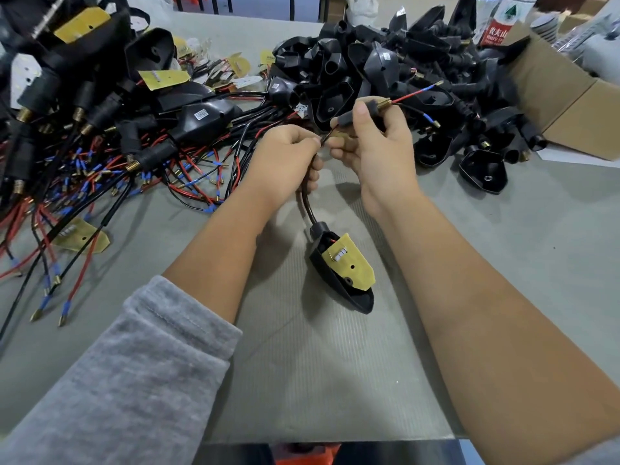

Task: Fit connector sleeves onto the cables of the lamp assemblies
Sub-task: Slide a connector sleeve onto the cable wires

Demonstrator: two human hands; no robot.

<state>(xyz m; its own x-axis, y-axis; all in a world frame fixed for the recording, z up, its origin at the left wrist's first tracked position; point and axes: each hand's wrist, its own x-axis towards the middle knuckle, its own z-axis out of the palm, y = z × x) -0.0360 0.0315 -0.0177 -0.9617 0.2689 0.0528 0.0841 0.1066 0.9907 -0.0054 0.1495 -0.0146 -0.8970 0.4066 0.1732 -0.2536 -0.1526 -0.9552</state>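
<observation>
We see two forearms reaching out from the bottom edge. Our left arm wears a grey sleeve [134,374] of soft, fleecy, heathered knit, pushed up well back from the grip so the forearm beyond it is bare; its cuff is a thick rolled band with a stitched seam running just behind the edge. Our right arm is bare from the grip back to the frame's edge. Both the left hand [285,159] and the right hand [372,142] are ungloved, with short, plain nails.

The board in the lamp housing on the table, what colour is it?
Yellow, with white parts near its top; the board shows in the head view.
</observation>
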